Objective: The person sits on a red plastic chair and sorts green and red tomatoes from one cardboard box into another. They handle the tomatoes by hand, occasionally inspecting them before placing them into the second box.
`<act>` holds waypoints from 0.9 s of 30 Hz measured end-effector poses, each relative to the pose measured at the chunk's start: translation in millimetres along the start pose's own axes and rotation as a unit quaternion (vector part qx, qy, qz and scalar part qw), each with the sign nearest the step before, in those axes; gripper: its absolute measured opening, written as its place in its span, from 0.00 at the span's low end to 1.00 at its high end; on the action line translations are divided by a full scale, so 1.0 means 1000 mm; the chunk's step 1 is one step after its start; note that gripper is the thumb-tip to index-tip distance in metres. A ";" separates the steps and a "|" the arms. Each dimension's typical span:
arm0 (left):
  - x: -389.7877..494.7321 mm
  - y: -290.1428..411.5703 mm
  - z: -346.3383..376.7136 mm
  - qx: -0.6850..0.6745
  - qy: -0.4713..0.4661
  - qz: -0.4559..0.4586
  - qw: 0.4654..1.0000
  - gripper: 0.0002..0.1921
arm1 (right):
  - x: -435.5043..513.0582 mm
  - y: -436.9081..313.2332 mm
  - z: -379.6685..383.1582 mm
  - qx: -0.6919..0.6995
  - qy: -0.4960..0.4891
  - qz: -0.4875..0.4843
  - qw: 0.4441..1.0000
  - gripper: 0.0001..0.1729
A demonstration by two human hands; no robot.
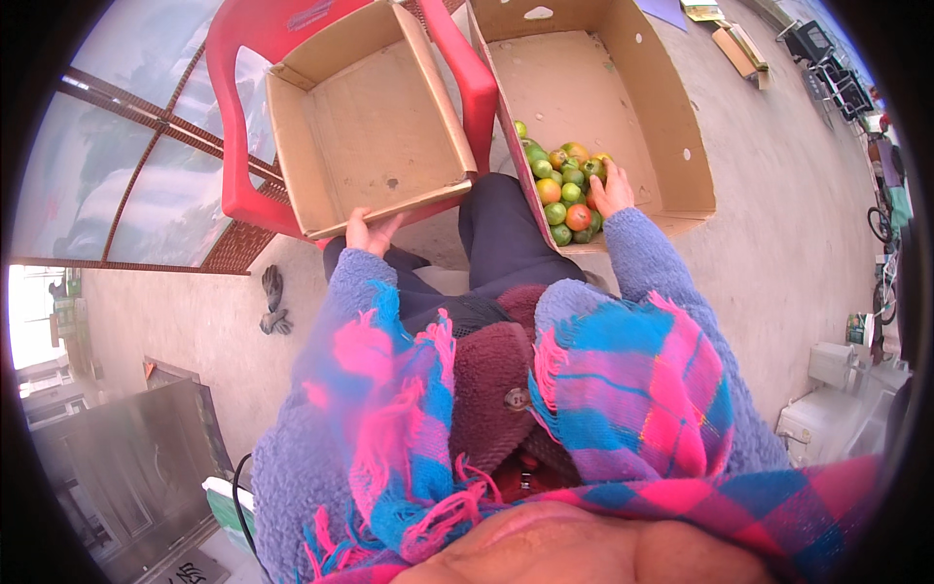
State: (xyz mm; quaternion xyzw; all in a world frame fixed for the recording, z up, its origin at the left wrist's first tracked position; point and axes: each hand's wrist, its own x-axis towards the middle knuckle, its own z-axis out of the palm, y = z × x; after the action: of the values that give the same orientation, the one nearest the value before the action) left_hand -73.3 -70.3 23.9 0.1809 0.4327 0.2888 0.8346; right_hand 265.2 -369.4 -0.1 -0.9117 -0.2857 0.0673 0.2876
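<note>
A shallow cardboard tray (387, 124) with nothing in it rests tilted on a red plastic armchair (478, 95). My left hand (372, 232) holds the tray's near edge, thumb on the rim and fingers beneath it. Beside the chair, on the right, stands a larger cardboard box (657, 109). Green and orange tomatoes (569, 191) are heaped in its near left corner. My right hand (613, 191) reaches into this box at the right side of the heap, fingers against the tomatoes; whether it grips one cannot be told.
A pair of dark gloves (273, 301) lies on the concrete floor at the left. A table with a woven brown frame (164, 125) stands at the upper left. Flattened cardboard (737, 52) lies at the upper right. My knees are close to both the chair and the box.
</note>
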 end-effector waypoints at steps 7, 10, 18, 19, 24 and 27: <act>-0.047 0.019 0.015 0.064 -0.002 0.035 0.997 0.25 | -0.008 0.004 -0.009 0.035 0.008 0.008 0.999 0.30; -0.076 0.022 0.040 0.092 -0.015 0.048 0.994 0.23 | -0.018 -0.004 -0.028 0.094 -0.006 0.004 0.996 0.30; -0.127 0.010 0.157 0.195 -0.158 0.030 0.968 0.22 | -0.035 -0.110 -0.117 0.419 -0.017 -0.094 0.903 0.34; -0.129 0.002 0.173 0.200 -0.174 0.025 0.964 0.21 | -0.032 -0.118 -0.123 0.408 0.004 -0.113 0.906 0.35; -0.139 -0.059 0.239 0.241 -0.235 0.048 0.940 0.21 | 0.004 -0.078 -0.141 0.373 0.068 0.003 0.925 0.22; -0.143 -0.091 0.253 0.275 -0.275 0.090 0.917 0.30 | 0.019 -0.009 -0.152 0.251 0.136 0.001 0.958 0.19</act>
State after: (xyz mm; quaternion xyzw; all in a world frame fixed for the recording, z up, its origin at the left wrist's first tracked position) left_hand 99.8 -244.4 203.1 0.5140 0.2308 0.1714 0.8082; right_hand 320.4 -426.3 131.3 -0.8111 -0.2165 0.0123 0.5432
